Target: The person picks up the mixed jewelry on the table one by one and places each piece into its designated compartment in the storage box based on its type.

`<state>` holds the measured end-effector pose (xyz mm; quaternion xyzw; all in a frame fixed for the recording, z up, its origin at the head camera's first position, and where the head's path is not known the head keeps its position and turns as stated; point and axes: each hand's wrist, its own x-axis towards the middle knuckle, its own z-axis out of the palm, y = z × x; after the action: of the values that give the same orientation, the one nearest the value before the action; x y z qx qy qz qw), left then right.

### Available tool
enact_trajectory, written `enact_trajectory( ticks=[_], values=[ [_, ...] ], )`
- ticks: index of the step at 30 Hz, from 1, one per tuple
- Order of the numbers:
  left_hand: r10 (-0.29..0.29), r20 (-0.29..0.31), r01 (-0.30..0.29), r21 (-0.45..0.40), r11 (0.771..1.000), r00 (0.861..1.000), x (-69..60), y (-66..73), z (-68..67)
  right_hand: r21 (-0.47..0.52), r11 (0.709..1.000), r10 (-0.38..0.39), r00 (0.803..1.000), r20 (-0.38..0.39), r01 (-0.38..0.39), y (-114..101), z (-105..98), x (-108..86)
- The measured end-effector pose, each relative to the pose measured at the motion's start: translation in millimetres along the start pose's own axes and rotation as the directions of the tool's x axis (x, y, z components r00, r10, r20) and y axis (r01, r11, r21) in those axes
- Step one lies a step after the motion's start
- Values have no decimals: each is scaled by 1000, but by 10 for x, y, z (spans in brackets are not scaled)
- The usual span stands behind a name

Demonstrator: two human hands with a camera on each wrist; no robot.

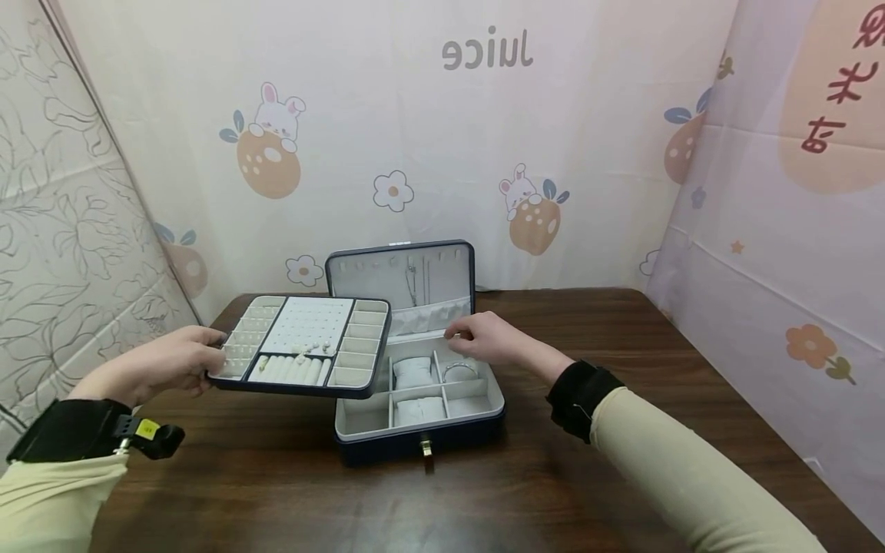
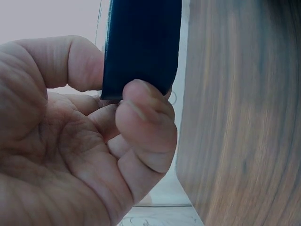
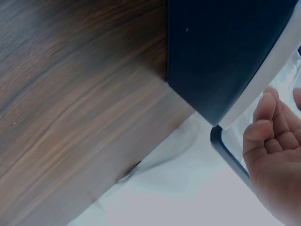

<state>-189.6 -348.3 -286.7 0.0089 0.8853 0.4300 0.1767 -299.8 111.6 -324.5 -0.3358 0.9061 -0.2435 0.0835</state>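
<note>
My left hand (image 1: 162, 361) grips the left edge of a jewelry tray (image 1: 307, 326), with its thumb and fingers on the dark blue side (image 2: 141, 47) in the left wrist view. The tray hangs tilted above the left part of an open jewelry box (image 1: 456, 442). Earrings and rings sit in the tray's middle section. Over the back right of the box, my right hand (image 1: 487, 338) has loosely curled fingers, and nothing shows between them. Pale cushions (image 1: 413, 373) fill two compartments, and a bracelet (image 1: 459, 365) lies in the back right one, below the right hand.
The box's lid (image 1: 442, 273) stands raised at the back, with necklaces hung inside and a gathered pocket (image 1: 432, 315). A gold clasp (image 1: 425, 447) is on the box's front. Everything stands on a dark wooden table (image 1: 276, 476), with printed curtains (image 1: 415, 115) behind.
</note>
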Motion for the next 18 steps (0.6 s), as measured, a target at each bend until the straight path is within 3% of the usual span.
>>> enact_trajectory(
  ticks=[9,18],
  values=[
    [38,18,-38,-31,999,999,62,91,74,132,990,-60,993,106,46,-113,4,-14],
    [49,31,-47,-43,998,998,98,170,151,183,979,-115,981,153,87,-210,31,-9]
  ],
)
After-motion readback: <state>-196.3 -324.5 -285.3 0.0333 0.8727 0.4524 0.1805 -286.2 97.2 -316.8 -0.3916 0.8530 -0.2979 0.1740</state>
